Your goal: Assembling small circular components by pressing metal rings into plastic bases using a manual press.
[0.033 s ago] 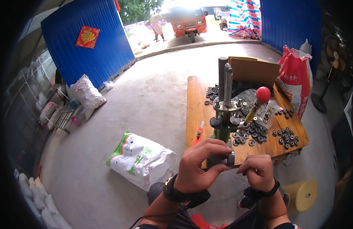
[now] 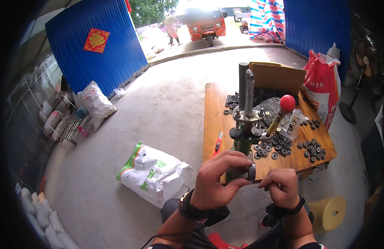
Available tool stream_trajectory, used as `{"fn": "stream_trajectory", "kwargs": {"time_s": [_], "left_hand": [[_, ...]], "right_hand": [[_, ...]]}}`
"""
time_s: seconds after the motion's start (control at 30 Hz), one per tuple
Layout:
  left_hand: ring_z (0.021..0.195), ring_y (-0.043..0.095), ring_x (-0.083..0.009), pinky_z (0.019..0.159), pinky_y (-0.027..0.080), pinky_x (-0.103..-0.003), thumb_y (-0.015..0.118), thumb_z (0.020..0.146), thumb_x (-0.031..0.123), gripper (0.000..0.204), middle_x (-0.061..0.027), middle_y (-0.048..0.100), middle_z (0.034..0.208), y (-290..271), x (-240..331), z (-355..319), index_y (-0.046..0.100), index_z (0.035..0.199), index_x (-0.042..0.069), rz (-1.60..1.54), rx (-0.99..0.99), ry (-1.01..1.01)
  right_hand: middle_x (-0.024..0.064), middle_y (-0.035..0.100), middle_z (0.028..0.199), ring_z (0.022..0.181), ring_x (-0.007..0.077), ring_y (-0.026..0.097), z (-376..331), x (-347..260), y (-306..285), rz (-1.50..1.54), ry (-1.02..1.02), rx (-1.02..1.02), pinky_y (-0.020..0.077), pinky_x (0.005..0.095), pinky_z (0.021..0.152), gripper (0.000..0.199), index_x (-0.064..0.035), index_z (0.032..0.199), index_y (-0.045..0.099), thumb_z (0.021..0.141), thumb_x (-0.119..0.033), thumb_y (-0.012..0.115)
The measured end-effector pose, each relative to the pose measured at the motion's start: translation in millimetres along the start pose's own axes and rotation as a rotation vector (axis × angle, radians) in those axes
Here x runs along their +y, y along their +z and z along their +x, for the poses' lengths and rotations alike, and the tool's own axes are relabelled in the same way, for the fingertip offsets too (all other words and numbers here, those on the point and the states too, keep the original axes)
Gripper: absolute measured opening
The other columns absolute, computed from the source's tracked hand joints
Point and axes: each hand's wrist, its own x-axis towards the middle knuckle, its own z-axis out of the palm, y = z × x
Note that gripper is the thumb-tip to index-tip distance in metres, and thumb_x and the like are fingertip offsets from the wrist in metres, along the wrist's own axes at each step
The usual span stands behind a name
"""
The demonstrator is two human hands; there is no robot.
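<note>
Between the thumb and fingers of my left hand (image 2: 217, 178) a small dark grey disc-shaped wheel (image 2: 251, 172) is held on edge, in front of the hand press. Just right of it, apart from the wheel, is my right hand (image 2: 282, 187), its fingers curled and thumb pressed in; whatever it may hold is hidden. The green hand press (image 2: 243, 145), with a spring and a red ball knob (image 2: 287, 103) on its lever, stands on the wooden table (image 2: 213, 108) beyond my hands. Loose dark wheels (image 2: 280, 144) lie right of the press, with another group (image 2: 312, 150) farther right.
A red utility knife (image 2: 218, 143) lies left of the press. Behind are a clear plastic bag (image 2: 299, 119) and an open cardboard box (image 2: 277, 78). A white-green sack (image 2: 156, 176) lies on the floor at left; a yellow roll (image 2: 328, 212) stands at lower right.
</note>
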Motion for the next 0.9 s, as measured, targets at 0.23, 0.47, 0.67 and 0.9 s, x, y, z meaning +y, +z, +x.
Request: {"fn": "stream_trajectory", "kwargs": {"time_s": [0.23,0.47,0.67,0.9], "left_hand": [[0.109,0.073,-0.0209,0.101,0.060,-0.038,0.077,0.089,-0.012,0.044,-0.0146,0.072,0.116,-32,-14,7,0.060,0.129,-0.007,-0.185,0.050,-0.116],[0.088,0.076,-0.0239,0.083,0.066,-0.037,0.079,0.096,0.008,0.028,-0.0137,0.069,0.106,-145,3,116,0.064,0.115,-0.004,0.100,0.594,-0.038],[0.075,0.073,-0.0150,0.068,0.058,-0.030,0.084,0.084,0.011,0.029,-0.0088,0.073,0.093,-128,83,107,0.065,0.105,0.002,0.806,-0.073,-0.129],[0.072,0.069,-0.0192,0.068,0.059,-0.034,0.082,0.082,0.015,0.026,-0.0096,0.071,0.093,-184,-14,-24,0.065,0.097,0.002,1.021,-0.243,-0.282]], "right_hand": [[0.0096,0.068,0.068,0.060,0.0214,0.069,2,-1,0,0.050,0.012,0.010,0.0515,0.0323,0.057,0.027,-0.0041,0.085,0.077,0.080,0.011,0.055],[0.0116,0.072,0.073,0.064,0.0228,0.071,-5,-4,1,0.105,-0.018,-0.017,0.0551,0.0331,0.061,0.025,-0.0017,0.087,0.077,0.081,0.010,0.055],[0.0130,0.075,0.077,0.070,0.0246,0.074,-35,2,4,0.112,0.001,-0.029,0.0564,0.0343,0.065,0.024,-0.0015,0.089,0.077,0.081,0.007,0.055],[0.0128,0.073,0.073,0.067,0.0182,0.070,-101,44,38,0.170,0.263,-0.174,0.0542,0.0339,0.063,0.025,0.0001,0.091,0.079,0.085,0.003,0.055]]}}
